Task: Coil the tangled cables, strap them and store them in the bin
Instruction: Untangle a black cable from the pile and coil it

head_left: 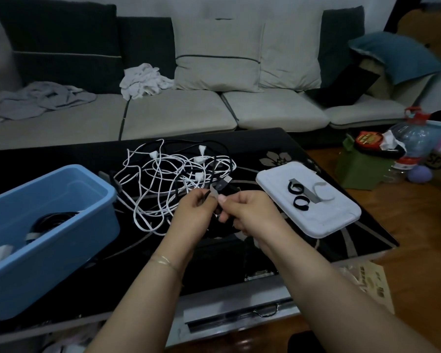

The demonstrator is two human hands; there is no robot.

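Note:
A tangle of white cables (163, 179) with some black ones lies in the middle of the black glass table (290, 149). My left hand (192, 212) and my right hand (245, 212) meet just in front of it, both gripping a black cable coil (220, 229) whose USB plug (223, 183) sticks up. A grey strap end (214, 193) shows between my fingers. The blue bin (69, 197) stands at the left with a strapped black coil (51, 220) inside. Black and white straps (299, 193) lie on the white lid (323, 222) at the right.
A sofa (214, 110) with cushions and crumpled clothes runs behind the table. Bottles, a green box and clutter (382, 154) sit on the wooden floor at the right. A drawer handle (265, 312) shows below the table's near edge.

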